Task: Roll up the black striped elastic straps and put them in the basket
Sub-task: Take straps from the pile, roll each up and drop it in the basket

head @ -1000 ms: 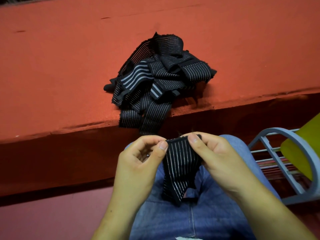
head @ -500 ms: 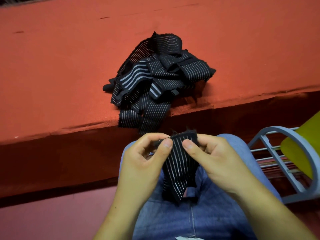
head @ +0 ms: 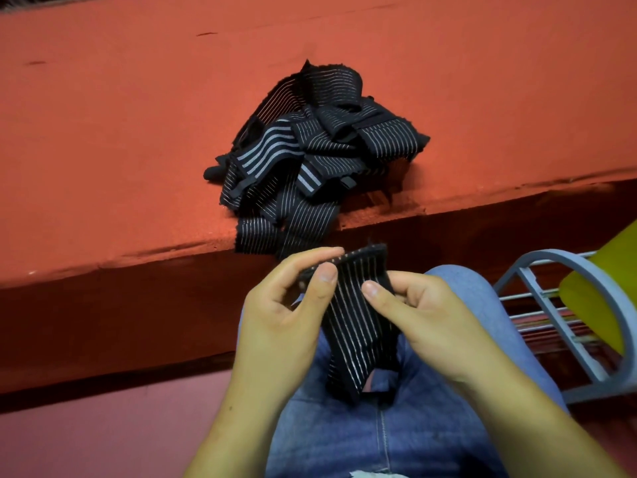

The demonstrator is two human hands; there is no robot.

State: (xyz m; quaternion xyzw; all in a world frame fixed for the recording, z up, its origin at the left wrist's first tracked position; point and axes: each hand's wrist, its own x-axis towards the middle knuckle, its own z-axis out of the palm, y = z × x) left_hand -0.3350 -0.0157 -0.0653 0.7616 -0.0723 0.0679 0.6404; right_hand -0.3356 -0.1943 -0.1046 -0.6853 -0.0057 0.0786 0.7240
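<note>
A pile of black striped elastic straps (head: 310, 160) lies on the red ledge (head: 103, 150), some ends hanging over its front edge. Below it, over my lap, I hold one black strap with thin white stripes (head: 358, 319). My left hand (head: 286, 319) pinches its top left corner between thumb and fingers. My right hand (head: 424, 315) grips its right edge with the thumb laid across the front. The strap's lower end hangs down onto my jeans. No basket is clearly in view.
A grey metal wire rack (head: 565, 305) stands at the right beside my knee, with a yellow-green object (head: 603, 288) on it. The dark face of the ledge drops to a pink floor (head: 103, 432) at lower left.
The strap's top end has tilted and shifted right. My left thumb moved onto its upper left corner and my right thumb slid lower down the strap's face.
</note>
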